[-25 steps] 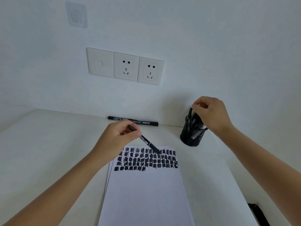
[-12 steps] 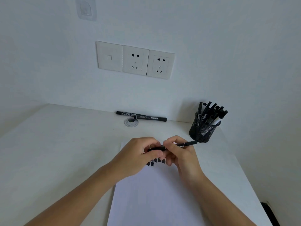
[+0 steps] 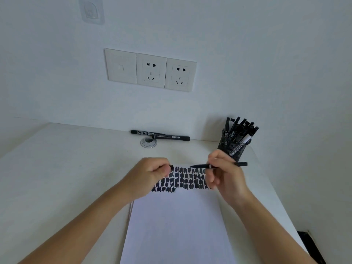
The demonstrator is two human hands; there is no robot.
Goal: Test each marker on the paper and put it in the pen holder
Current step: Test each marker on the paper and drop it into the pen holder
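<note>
R hand [image 3: 226, 178] grips the uncapped marker [image 3: 200, 165] w/ thumb & fingers curled round the barrel; it lies approx. level above the top edge of the paper [image 3: 177, 225], tip pointing L, back end sticking out past the knuckles toward the pen holder [image 3: 233, 149]. Tip is clear of the sheet, not touching. L hand [image 3: 150, 178] is curled tight, pinching a small black piece at the fingertips, prob. the cap [image 3: 171, 167]; most of it is hidden, only the end shows. Hands are apart, w/ a gap between cap & tip. Under them are rows of black test scribbles [image 3: 182, 181] across the paper's top; the rest of the sheet is blank. The mesh holder stands just beyond the R hand, packed w/ black markers [image 3: 240, 128]. Two more markers [image 3: 171, 137] lie end to end on the white surface [image 3: 66, 159] by the wall, next to a round cable grommet [image 3: 149, 142]. Wall sockets [image 3: 150, 70] are above.
</note>
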